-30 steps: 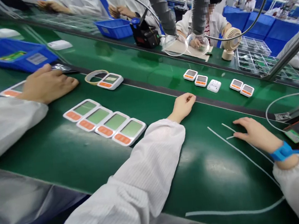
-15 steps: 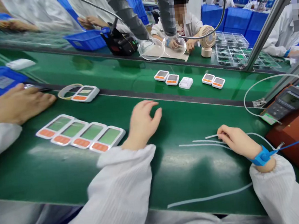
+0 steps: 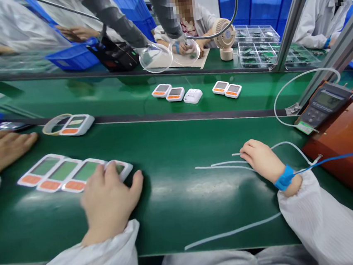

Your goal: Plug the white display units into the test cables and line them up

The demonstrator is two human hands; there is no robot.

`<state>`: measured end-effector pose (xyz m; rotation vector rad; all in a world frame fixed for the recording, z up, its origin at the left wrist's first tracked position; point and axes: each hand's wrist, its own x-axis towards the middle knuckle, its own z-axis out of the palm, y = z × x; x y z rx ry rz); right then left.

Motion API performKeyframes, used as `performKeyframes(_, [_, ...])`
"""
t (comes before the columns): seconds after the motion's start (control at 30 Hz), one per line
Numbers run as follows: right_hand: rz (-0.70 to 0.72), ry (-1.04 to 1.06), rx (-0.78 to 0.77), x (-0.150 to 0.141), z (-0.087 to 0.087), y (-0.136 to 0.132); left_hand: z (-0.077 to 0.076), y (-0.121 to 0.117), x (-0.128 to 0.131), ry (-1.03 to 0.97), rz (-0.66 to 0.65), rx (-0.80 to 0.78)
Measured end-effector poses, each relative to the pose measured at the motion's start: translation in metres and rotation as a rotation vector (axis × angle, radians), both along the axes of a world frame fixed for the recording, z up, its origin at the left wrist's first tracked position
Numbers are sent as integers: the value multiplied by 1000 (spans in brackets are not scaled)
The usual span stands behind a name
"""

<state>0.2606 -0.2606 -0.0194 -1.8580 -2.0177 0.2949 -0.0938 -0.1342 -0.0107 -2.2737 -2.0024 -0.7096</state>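
Note:
Over the right end of a row of several white monitors with green screens and orange button panels lies my left hand (image 3: 111, 199), fingers spread. Its fingertips reach across the end monitor (image 3: 123, 169) and partly hide it; the neighbouring monitor (image 3: 88, 170) is partly covered too. My right hand (image 3: 262, 159), wearing a blue wrist strap (image 3: 284, 178), pinches a thin white tube (image 3: 236, 154), whose short end sticks out leftward. Two longer thin tubes (image 3: 223, 166) lie beside those fingers and run under the hand.
Another person's hand (image 3: 5, 149) rests at the left edge. One monitor (image 3: 77, 124) sits beside a yellowish ring (image 3: 53, 124). Smaller monitors (image 3: 175, 94) stand beyond the dark divider. At right are a handheld meter (image 3: 325, 99) and an orange box (image 3: 343, 145). A loose tube (image 3: 230, 232) lies in front.
My left hand has moved left and toward me, from bare table onto the end monitor. My right hand still pinches the tube. The view has shifted to the right.

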Motion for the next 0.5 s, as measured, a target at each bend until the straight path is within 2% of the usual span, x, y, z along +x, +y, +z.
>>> performKeyframes(0.07, [4, -10, -20, -3, 3, 1, 2, -1, 0, 44, 20, -7])
performKeyframes(0.17, [-8, -29, -43, -5, 7, 0, 4, -4, 1, 30, -81, 21])
performKeyframes(0.2, [-14, -33, -48, -5, 8, 0, 4, -5, 1, 31, -74, 20])
performKeyframes(0.37, [-29, -47, -54, -7, 11, -2, 6, -3, 0, 78, 85, -132])
performKeyframes(0.43, [-32, -49, -49, -7, 11, -2, 4, -2, 2, 9, 36, -156])
performKeyframes(0.5, [-44, -45, -33, -8, 10, -2, 2, -4, 10, -138, -87, -148])
